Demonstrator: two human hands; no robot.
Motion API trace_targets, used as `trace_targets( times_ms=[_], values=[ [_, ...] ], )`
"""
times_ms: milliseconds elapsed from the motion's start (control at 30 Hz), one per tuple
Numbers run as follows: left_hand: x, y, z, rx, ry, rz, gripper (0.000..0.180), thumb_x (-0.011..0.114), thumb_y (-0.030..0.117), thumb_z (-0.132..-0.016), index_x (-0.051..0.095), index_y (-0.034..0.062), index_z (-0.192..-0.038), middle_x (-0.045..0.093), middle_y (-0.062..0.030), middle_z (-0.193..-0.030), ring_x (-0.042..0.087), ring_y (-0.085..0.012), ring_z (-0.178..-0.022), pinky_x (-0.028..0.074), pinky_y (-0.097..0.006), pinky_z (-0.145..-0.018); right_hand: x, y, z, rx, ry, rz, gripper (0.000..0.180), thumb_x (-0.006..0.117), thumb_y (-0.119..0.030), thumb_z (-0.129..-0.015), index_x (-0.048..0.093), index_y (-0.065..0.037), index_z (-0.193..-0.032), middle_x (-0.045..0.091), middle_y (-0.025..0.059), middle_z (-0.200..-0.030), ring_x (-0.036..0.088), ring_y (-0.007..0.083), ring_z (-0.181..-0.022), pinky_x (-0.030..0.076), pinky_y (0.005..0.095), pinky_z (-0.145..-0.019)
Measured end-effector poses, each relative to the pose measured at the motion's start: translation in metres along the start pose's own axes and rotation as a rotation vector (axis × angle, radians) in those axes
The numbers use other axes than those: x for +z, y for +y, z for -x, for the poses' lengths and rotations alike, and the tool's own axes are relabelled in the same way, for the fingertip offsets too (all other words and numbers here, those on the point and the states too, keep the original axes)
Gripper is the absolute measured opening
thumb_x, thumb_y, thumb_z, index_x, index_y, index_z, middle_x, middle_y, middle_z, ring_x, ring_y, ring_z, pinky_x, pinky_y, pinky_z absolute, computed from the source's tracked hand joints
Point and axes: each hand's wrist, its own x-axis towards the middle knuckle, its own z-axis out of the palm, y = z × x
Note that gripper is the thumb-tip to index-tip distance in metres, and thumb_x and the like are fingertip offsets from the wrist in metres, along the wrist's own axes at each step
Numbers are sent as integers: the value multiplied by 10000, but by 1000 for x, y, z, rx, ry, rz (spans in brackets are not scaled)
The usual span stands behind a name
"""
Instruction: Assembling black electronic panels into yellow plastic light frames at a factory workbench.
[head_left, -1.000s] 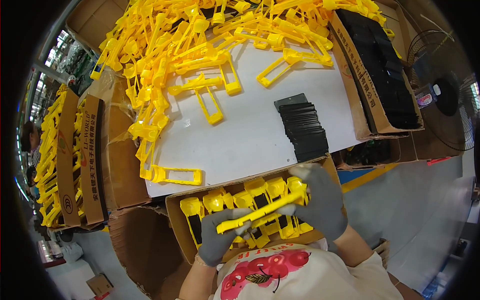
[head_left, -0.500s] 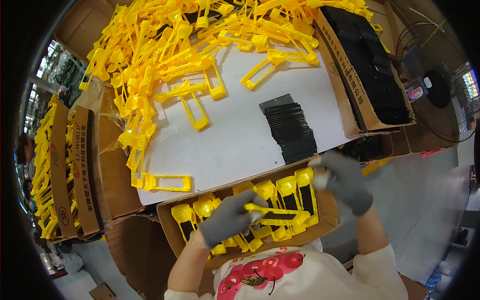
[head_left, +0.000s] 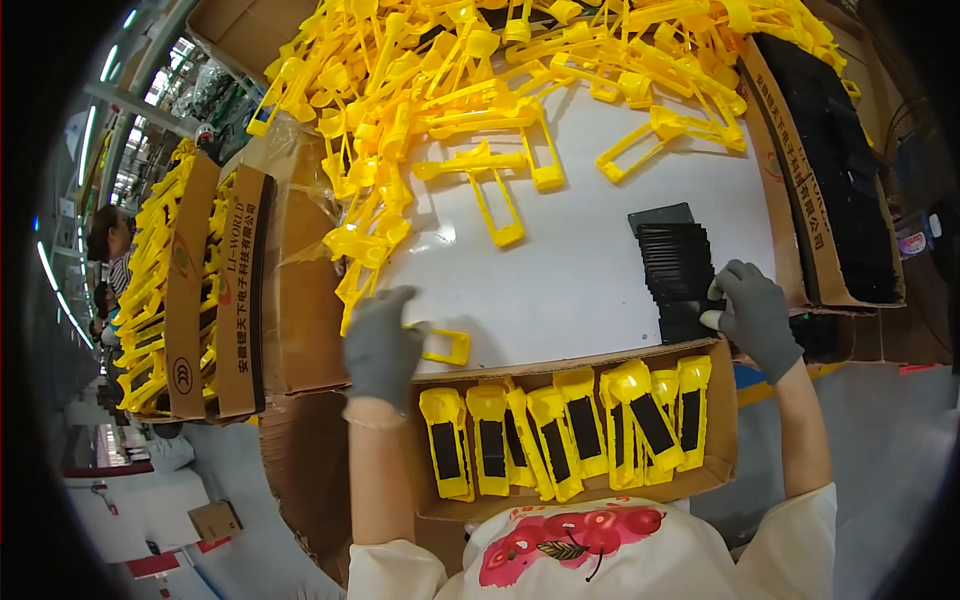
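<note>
My left hand (head_left: 384, 345), in a grey glove, reaches over the left end of a yellow plastic frame (head_left: 458, 348) at the table's front edge. Its fingers are apart and partly hide the frame. My right hand (head_left: 758, 318), gloved the same way, is at the near right edge of a fanned stack of black rectangular plates (head_left: 672, 255). A gap shows between its thumb and forefinger. Below both hands, a cardboard box (head_left: 728, 440) contains several yellow frames (head_left: 550, 440) with black plates set in them.
Loose yellow frames (head_left: 450, 60) are heaped across the back and left of the white table (head_left: 570, 270). A carton of black plates (head_left: 835, 180) stands at the right. More yellow frames fill a carton (head_left: 183, 300) at the left, with other people beyond it.
My left hand has put down a frame with a black plate in the box and moved up to the table. My right hand has come to the plate stack. The view has shifted left.
</note>
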Motion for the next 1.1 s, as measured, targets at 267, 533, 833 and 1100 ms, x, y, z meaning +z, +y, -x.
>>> trace_targets(
  times_ms=[267, 533, 833, 1100],
  values=[
    [13, -115, -12, 284, -5, -180, 330, 726, 21, -635, 695, 183, -922, 558, -107, -1288, 323, -403, -1351, 294, -473, -1111, -17, -11, 3, -9, 9, -175, 250, 778, -111, -665, 583, -61, -813, 611, 46, -856, 608, 235, -826, 485, 340, -683],
    [-8, -3, 49, -55, -147, 1181, 194, 551, -2, -894, 642, -30, -1063, 700, -116, -939, 681, -178, -868, 565, -269, -703, -32, -81, 44, 149, 71, -987, 190, 687, -61, -835, 554, -21, -966, 626, 19, -771, 587, 79, -695, 487, 228, -637],
    [4, 76, 102, -268, -602, 1612, 340, 594, 79, -913, 571, -54, -1225, 677, -164, -1033, 706, -254, -853, 595, -293, -683, -29, -135, 59, 121, -37, -761, 192, 694, -211, -867, 643, -64, -979, 693, 114, -813, 689, 240, -702, 528, 297, -638],
    [12, 91, 108, -315, -625, 1570, 281, 584, 13, -906, 607, -63, -1176, 678, -169, -982, 708, -246, -840, 584, -285, -659, -10, -131, 68, 54, -8, -648, 179, 679, -217, -877, 628, -65, -956, 681, 126, -770, 676, 268, -664, 523, 336, -597]
  ],
)
